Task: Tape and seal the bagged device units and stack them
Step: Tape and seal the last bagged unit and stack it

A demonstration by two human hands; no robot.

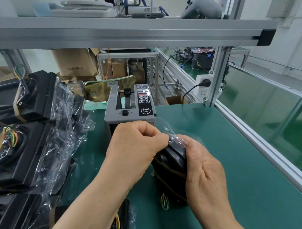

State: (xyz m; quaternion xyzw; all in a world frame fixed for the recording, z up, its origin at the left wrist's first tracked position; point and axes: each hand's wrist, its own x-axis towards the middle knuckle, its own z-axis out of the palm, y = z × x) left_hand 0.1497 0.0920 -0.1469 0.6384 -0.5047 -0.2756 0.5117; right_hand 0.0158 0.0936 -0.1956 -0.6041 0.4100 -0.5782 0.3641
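A black device unit (170, 171) in a clear plastic bag stands on end on the green mat, coloured wires showing at its lower end. My left hand (133, 149) pinches the loose bag top at the unit's upper end. My right hand (204, 175) grips the unit's right side, fingers curled over its top. The grey tape dispenser (129, 107) stands just behind my hands. Several bagged black units (25, 100) lie stacked at the left, their bag mouths loose.
The green mat (233, 152) stretches to the right up to an aluminium rail (271, 150). A power strip (204, 89) with a black plug hangs on the frame post. An overhead shelf (120, 30) crosses above. Cardboard boxes (75, 62) stand behind.
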